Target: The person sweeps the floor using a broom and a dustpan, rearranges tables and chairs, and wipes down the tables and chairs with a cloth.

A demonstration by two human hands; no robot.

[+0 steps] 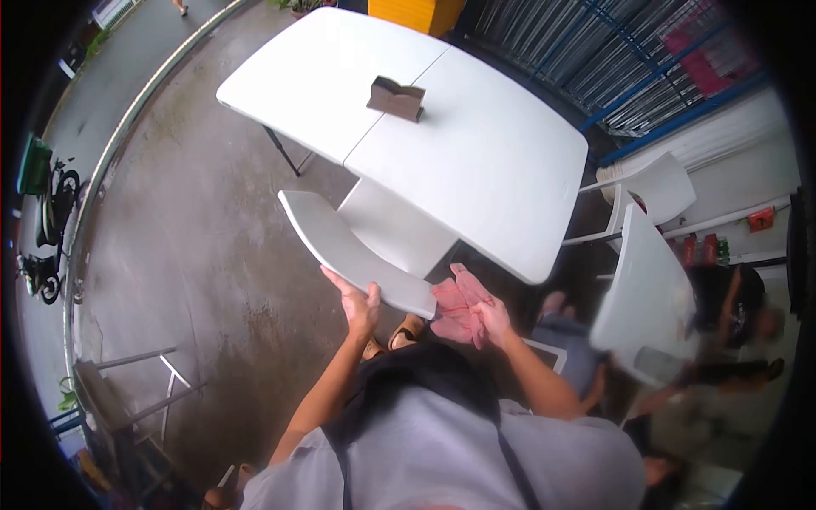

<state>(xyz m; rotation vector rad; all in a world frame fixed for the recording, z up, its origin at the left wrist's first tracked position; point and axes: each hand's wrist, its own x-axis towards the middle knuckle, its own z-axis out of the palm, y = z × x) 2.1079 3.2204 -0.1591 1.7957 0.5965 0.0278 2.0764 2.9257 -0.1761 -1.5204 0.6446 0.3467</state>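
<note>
A white chair [348, 252] stands close in front of me, its seat partly under the white folding table [484, 161]. My left hand [357, 303] grips the top edge of the chair's backrest, with the thumb on the near side. In my right hand [493, 320] is a crumpled pink cloth [456, 310], which lies against the right end of the backrest. On the tabletop stands a small brown holder [397, 99]; what it contains cannot be made out.
Other white chairs [642, 280] stand to the right, where other people [735, 310] are seated, blurred. A dark metal-framed table [127, 399] is at lower left. A yellow box [416, 13] sits behind the table. Wet-looking concrete floor [204, 212] runs to a kerb and road at left.
</note>
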